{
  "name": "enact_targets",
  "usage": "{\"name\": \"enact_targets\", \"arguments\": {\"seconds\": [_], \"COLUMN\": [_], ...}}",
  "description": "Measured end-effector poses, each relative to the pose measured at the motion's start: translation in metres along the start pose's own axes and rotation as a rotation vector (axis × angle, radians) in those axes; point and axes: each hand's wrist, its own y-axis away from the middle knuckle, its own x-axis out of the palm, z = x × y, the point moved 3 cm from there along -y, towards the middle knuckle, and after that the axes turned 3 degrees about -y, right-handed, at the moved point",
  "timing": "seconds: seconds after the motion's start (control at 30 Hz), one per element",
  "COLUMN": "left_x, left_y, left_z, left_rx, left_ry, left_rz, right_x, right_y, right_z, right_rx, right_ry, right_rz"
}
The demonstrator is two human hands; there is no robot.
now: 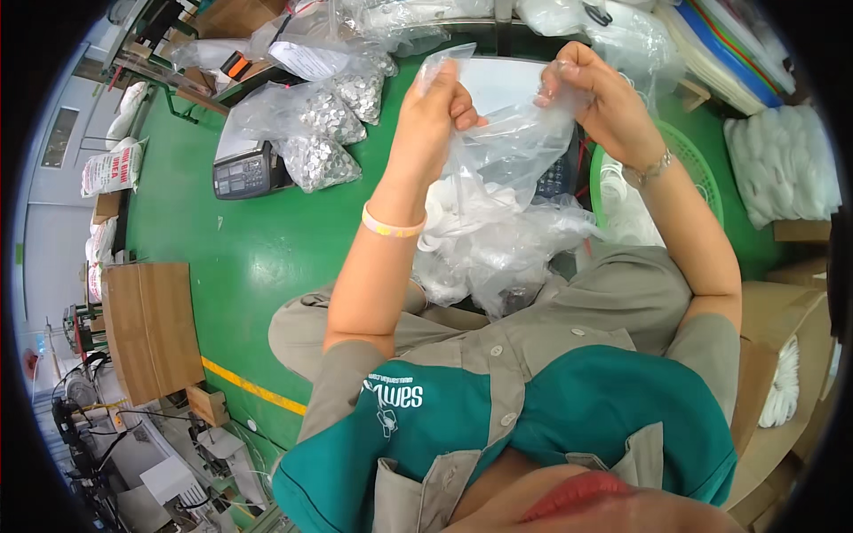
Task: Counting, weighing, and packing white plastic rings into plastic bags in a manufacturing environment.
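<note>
Between my raised hands a clear plastic bag (515,147) is stretched, its film hanging toward my lap. My left hand (437,105) is closed on one side, with a corner of film sticking up above the thumb. My right hand (600,98) pinches the other side with bent fingers. Beneath, near my crossed legs, lie crumpled clear bags (506,253) with white contents whose kind I cannot make out. Behind the stretched film stands a scale with a pale flat platform (502,84); its dark keypad (555,180) is partly covered by plastic.
A green basket (718,200) with white pieces stands by my right arm. To the left are another scale (242,175) and clear bags of small round pieces (320,164). Cardboard boxes (151,329) stand at both sides. A white wrapped bundle (782,169) sits far right.
</note>
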Motion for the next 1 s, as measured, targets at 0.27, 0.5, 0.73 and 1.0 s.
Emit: {"name": "enact_targets", "arguments": {"seconds": [0.27,0.5,0.73,1.0], "left_x": [0.014,-0.003,-0.013,0.027], "left_y": [0.015,0.017,0.014,0.027], "left_z": [-0.001,-0.001,-0.004,-0.002], "left_rx": [0.071,-0.042,-0.114,0.415], "left_ry": [-0.471,-0.058,0.104,-1.178], "left_rz": [0.189,0.049,0.343,0.252], "right_x": [0.048,0.044,0.027,0.075], "right_y": [0.017,0.016,0.013,0.025], "right_z": [0.019,0.015,0.018,0.019], "right_rx": [-0.277,-0.143,-0.104,-0.259], "right_ry": [0.902,0.62,0.347,0.684], "right_rz": [-0.007,-0.051,-0.168,0.306]}}
